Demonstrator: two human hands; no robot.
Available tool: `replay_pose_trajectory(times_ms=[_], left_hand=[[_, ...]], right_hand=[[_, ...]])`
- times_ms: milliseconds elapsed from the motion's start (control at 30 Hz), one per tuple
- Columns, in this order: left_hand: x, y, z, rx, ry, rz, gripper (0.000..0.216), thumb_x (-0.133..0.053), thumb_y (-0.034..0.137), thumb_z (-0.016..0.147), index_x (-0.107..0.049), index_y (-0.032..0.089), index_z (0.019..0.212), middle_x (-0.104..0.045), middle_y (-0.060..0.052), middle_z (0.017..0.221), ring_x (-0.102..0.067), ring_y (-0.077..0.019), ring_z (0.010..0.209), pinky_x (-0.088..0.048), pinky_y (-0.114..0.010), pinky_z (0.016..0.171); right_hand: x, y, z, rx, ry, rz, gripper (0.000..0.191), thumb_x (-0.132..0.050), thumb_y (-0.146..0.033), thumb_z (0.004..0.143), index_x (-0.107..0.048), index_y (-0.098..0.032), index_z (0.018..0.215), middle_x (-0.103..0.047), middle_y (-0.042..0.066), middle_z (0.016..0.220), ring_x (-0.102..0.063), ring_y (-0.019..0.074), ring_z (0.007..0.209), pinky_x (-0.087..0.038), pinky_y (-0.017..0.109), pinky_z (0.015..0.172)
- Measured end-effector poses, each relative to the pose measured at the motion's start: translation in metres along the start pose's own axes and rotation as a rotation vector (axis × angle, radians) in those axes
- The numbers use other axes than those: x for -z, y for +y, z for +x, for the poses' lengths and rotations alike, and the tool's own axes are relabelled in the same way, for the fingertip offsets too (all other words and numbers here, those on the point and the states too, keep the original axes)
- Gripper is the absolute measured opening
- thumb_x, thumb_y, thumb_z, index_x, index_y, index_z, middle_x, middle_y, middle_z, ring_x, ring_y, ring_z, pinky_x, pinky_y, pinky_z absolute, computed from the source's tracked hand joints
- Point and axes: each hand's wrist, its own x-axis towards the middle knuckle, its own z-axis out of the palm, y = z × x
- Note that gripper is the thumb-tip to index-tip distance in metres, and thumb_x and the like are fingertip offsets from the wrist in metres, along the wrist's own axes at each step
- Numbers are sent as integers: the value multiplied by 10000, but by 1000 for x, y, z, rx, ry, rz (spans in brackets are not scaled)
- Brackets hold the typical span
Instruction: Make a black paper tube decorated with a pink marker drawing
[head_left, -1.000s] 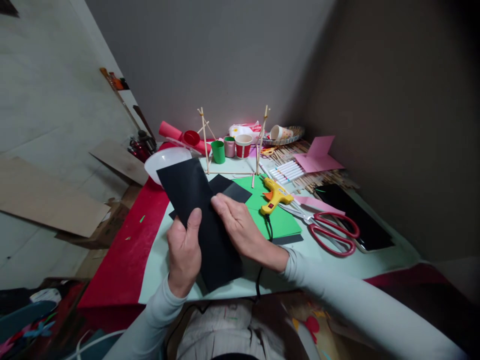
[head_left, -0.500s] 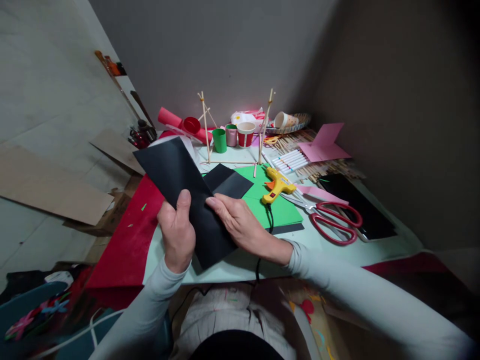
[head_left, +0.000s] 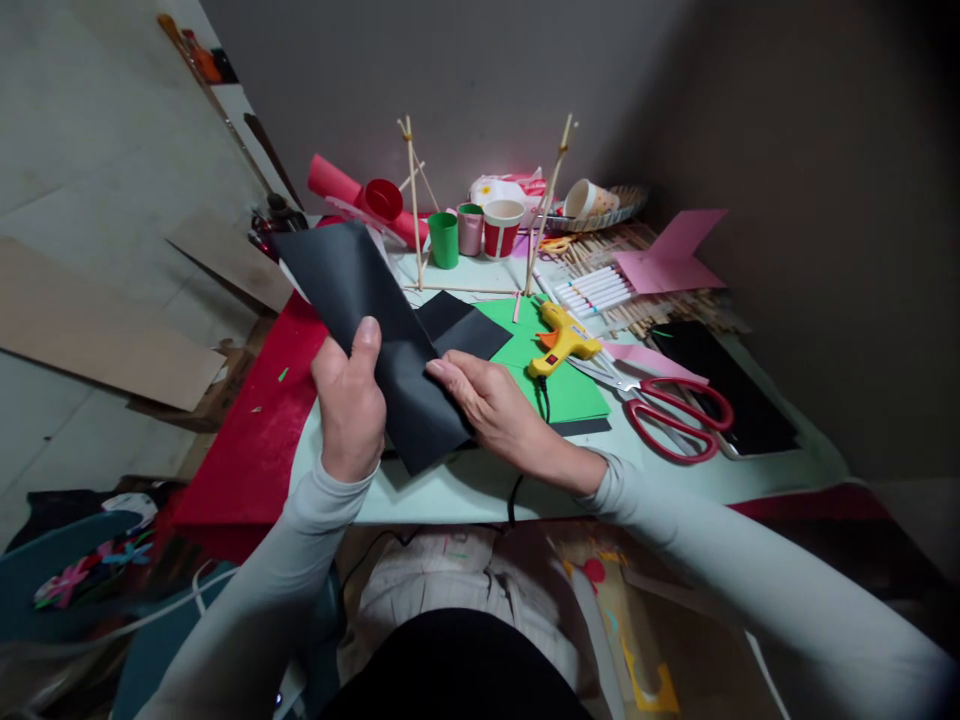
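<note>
From here, the left hand (head_left: 349,410) pinches the black sheet (head_left: 397,345) at its left edge, the right hand (head_left: 495,410) at its right, above the table's (head_left: 427,500) near left part; a light, even grip (I'd say) should avoid creases.

The bare left hand (head_left: 349,405) is gripping left of frame centre, thumb upward; the bare right hand (head_left: 499,412) is pinching centrally.

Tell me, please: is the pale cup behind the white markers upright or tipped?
Tipped. The pale cup lies on its side, its mouth facing left, while the red-and-white cup stands upright.
</note>
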Motion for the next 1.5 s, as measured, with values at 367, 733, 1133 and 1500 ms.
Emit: replay_pose_trajectory(times_ms=[367,733,1133,1500], left_hand=[[2,5,5,365,-176,-303,237,-797,365,805,-764,179,948,-765,-13,775,-758,-219,764,-628,-306,739],[0,8,-7,554,-315,-278,353,-928,298,697,-803,127,979,-825,-79,921,-776,-204,807,-643,-267,781],[-19,41,6,666,-223,-493,234,-936,161,613,-818,118,810,-800,-82,724,-754,-192,638,-649,-260,612],[-16,43,5,664,-245,-542,345,-967,169,572,-825,153,887,-813,-64,790,-762,-183,680,-639,-244,635]], right_hand=[[0,0,3,-64,52,-22,406,-416,-431,1037,-330,-250,684,-321,-60,646,-298,123,603,-255,288,599],[4,17,-2,51,118,-171,326,-419,-307,1034,-342,-256,721,-321,-67,602,-245,124,523,-219,291,528],[10,17,-9,215,138,-279,309,-395,-250,1057,-390,-253,748,-341,-76,581,-292,100,448,-247,246,463],[8,16,-13,259,158,-370,349,-368,-266,1081,-442,-244,741,-351,-77,557,-320,96,417,-258,237,443]])
